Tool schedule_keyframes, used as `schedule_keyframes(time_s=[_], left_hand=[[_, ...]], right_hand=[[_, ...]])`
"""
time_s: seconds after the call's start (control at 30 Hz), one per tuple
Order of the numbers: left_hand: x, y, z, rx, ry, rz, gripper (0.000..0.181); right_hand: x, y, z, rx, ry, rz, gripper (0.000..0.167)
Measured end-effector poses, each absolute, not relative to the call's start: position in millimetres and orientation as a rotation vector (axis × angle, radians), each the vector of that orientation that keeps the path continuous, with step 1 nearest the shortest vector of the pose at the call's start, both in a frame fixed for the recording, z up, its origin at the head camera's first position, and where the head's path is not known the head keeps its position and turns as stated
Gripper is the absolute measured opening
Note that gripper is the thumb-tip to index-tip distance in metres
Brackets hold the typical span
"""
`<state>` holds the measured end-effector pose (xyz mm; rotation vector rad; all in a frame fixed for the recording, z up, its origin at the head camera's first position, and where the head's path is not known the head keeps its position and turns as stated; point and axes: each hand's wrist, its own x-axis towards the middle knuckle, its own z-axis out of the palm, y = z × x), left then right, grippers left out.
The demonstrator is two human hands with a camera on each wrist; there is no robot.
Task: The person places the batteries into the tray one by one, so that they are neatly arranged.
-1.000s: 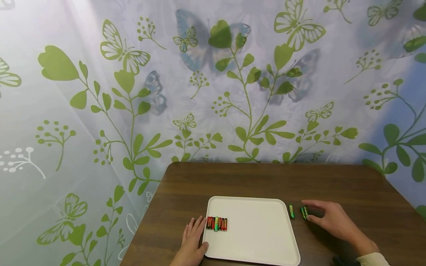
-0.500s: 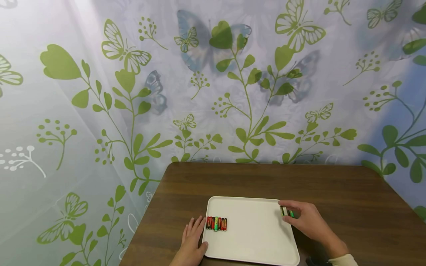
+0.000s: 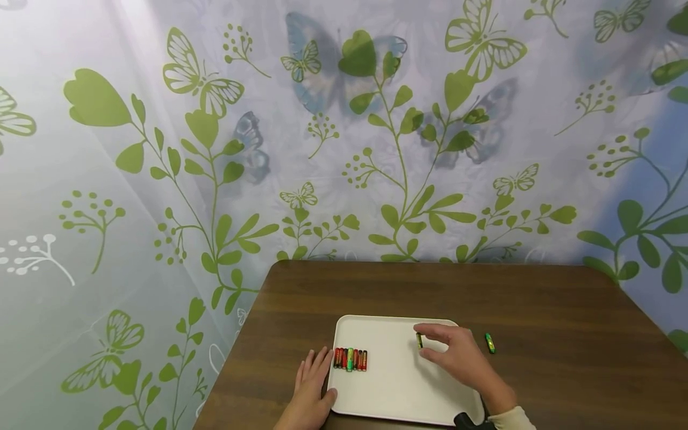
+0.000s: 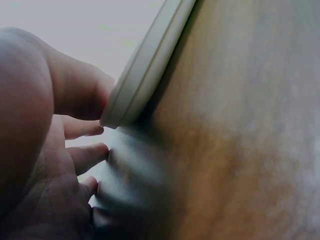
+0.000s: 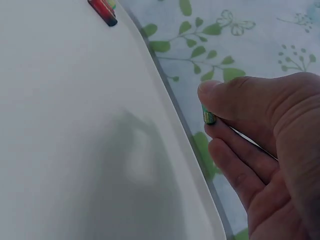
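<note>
My right hand (image 3: pixel 457 352) pinches a small green battery (image 3: pixel 419 341) between thumb and fingers above the right half of the white tray (image 3: pixel 398 394). In the right wrist view, the dark end of that battery (image 5: pixel 209 117) shows below the thumb. Along the tray's left side lies a row of several red-and-black batteries (image 3: pixel 361 361) with a green battery (image 3: pixel 350 360) among them. My left hand (image 3: pixel 310 391) rests at the tray's left edge, fingers extended. Its thumb (image 4: pixel 82 87) touches the rim (image 4: pixel 145 70) in the left wrist view.
Another green battery (image 3: pixel 490 343) lies on the brown wooden table (image 3: pixel 564 334), right of the tray. My right hand and forearm cover part of the tray's right edge. A patterned curtain (image 3: pixel 344 149) hangs behind the table.
The right hand has moved left from the batteries on the table to above the tray, bringing one green battery along. The left hand and the row have stayed in place.
</note>
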<state>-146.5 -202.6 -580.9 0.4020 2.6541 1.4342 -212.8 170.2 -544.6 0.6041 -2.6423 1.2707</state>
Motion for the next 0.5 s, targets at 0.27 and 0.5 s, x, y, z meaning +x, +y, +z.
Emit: schedule_keyframes(time_s=[0.27,0.5], left_hand=[[-145.8,-202.6,-577.4,0.421,2.659,1.424,0.078],[-147.6,-203.1,-579.2,0.403,2.662,1.387,0.079]], right_hand=[[-216.2,137.9,-548.9,0.75,-2.619,1.316,0.041],[-214.5,110.8,-553.8,0.785,-2.63,1.374,0.04]])
